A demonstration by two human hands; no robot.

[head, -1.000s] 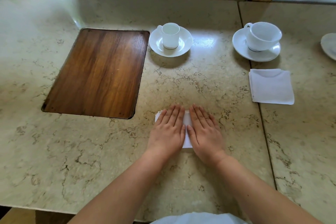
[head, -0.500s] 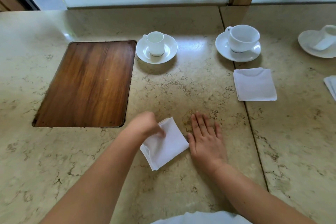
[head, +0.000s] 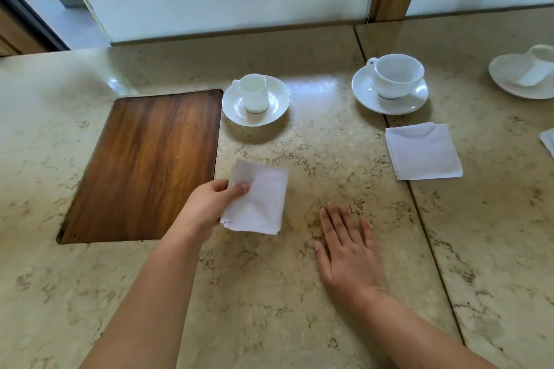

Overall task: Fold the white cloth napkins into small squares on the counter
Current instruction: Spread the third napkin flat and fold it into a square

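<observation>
A small folded white napkin [head: 263, 204] is held just over the marble counter [head: 299, 293], below the small cup. My left hand [head: 209, 204] pinches its left edge, thumb on top. My right hand [head: 347, 252] lies flat on the counter to the right of it, fingers spread, touching no cloth. A second folded white napkin [head: 422, 153] lies below the large cup at the right. The corner of a third napkin [head: 548, 141] shows at the right edge.
A wooden inset board [head: 144, 165] sits left of the napkin. A small cup on a saucer [head: 254, 99] and a large cup on a saucer [head: 392, 84] stand behind. Another saucer with a tipped cup [head: 527, 75] is far right. A seam [head: 419, 204] splits the counter.
Both hands were pressing the napkin flat. My left hand then took it by the edge and carried it left and away from me; my right hand stayed flat on the counter.
</observation>
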